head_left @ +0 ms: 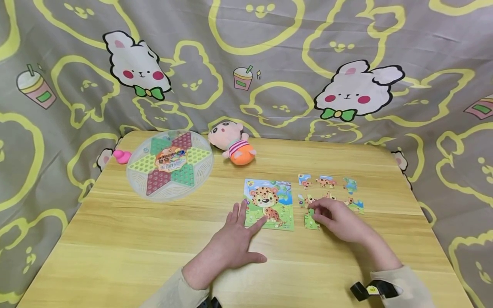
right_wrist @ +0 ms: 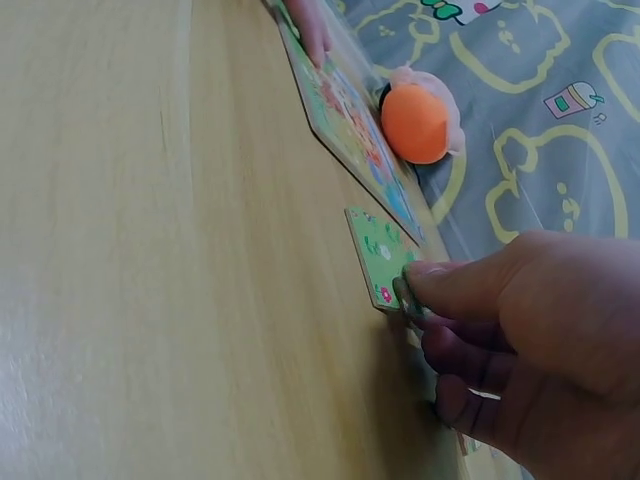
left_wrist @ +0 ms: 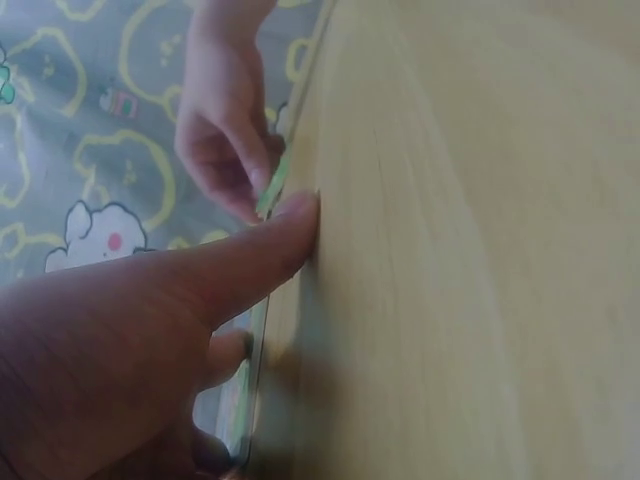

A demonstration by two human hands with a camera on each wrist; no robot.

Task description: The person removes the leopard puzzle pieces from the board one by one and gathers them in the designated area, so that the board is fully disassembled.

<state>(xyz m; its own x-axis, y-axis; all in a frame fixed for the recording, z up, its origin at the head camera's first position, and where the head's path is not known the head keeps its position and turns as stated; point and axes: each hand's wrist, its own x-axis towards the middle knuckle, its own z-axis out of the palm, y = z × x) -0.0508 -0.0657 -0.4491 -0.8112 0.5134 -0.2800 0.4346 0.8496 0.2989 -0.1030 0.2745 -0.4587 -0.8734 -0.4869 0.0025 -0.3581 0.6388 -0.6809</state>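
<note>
My left hand [head_left: 235, 241] lies spread with its fingertips on the left and lower part of a leopard picture board [head_left: 285, 214], its thumb out over the wood. To the right of the board, my right hand [head_left: 340, 220] pinches a green puzzle piece [head_left: 310, 221] by its right side. In the right wrist view, the thumb and fingers meet at the edge of that green piece [right_wrist: 375, 255], which shows small flowers. Beyond the right hand lie several loose puzzle pieces [head_left: 326, 182] in rough rows; the fingers partly hide the nearer row.
A round Chinese checkers board [head_left: 140, 190] lies at the back left of the wooden table [head_left: 135, 244], with a pink toy duck [head_left: 121, 156] beside it. A plush doll [head_left: 241, 155] with an orange bottom lies behind the picture board. Patterned curtain [head_left: 281, 51] encloses the back and sides.
</note>
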